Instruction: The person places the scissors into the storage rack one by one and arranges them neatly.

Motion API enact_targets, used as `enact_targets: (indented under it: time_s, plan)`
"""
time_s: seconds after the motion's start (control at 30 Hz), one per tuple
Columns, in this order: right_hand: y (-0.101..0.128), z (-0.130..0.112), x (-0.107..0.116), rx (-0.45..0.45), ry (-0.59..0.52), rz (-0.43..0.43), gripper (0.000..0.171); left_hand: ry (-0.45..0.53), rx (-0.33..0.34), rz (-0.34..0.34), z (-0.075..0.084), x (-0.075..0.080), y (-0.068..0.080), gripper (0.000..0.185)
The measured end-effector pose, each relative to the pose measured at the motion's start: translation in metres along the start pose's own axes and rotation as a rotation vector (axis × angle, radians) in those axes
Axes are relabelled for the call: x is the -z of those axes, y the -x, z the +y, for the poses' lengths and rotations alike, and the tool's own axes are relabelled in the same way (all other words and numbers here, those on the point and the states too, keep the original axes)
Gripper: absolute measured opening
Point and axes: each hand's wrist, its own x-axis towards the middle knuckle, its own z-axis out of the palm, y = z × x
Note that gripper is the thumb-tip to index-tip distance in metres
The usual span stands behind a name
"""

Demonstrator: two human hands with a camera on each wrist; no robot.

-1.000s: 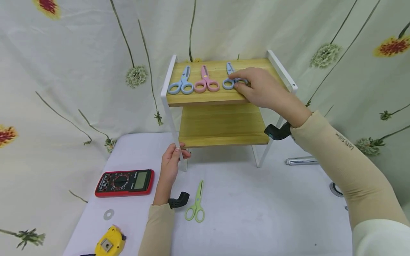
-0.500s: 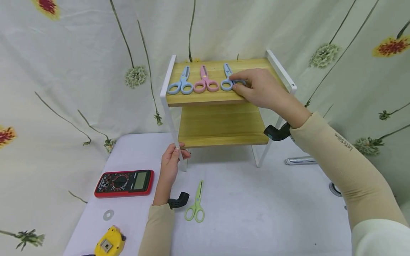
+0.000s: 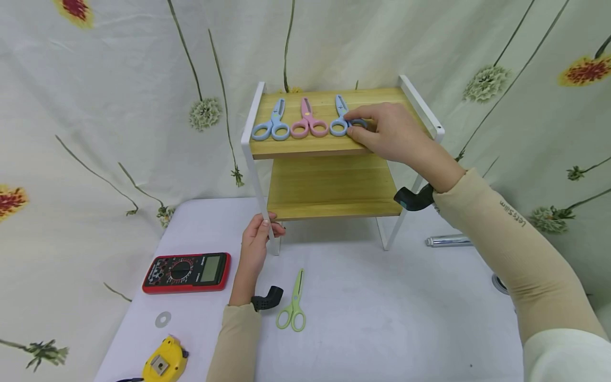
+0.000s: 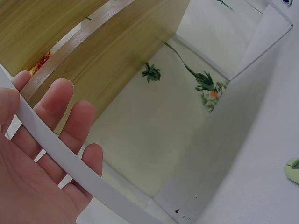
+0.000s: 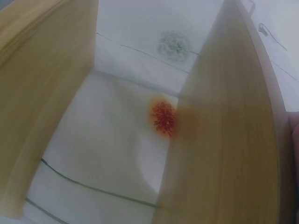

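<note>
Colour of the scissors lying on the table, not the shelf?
Light green plastic-handled scissors, lying near the left hand; clearest in the head view.

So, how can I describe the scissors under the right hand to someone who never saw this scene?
Find the two-level wooden shelf with white metal frame on the table. On its top board lie three small plastic-handled scissors; take the rightmost blue scissors. Unlike the other blue pair and the pink pair, the right hand touches its handle.
</note>
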Motion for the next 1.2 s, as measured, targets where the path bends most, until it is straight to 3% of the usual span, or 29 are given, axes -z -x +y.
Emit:
enact_targets:
  time_s: [0.9, 1.03, 1.2]
  plan:
    - [-0.002, -0.003, -0.002, 0.033, -0.002, 0.012, 0.037, -0.001, -0.011, 0.011, 0.001, 0.003, 0.0, 0.032]
    - [0.004, 0.002, -0.005, 0.141, -0.048, 0.137, 0.039, 0.001, 0.0, 0.006, 0.002, 0.002, 0.0, 0.031]
    - [0.023, 0.01, -0.017, 0.415, -0.121, 0.458, 0.025, -0.003, 0.012, 0.004, 0.002, 0.0, 0.0, 0.03]
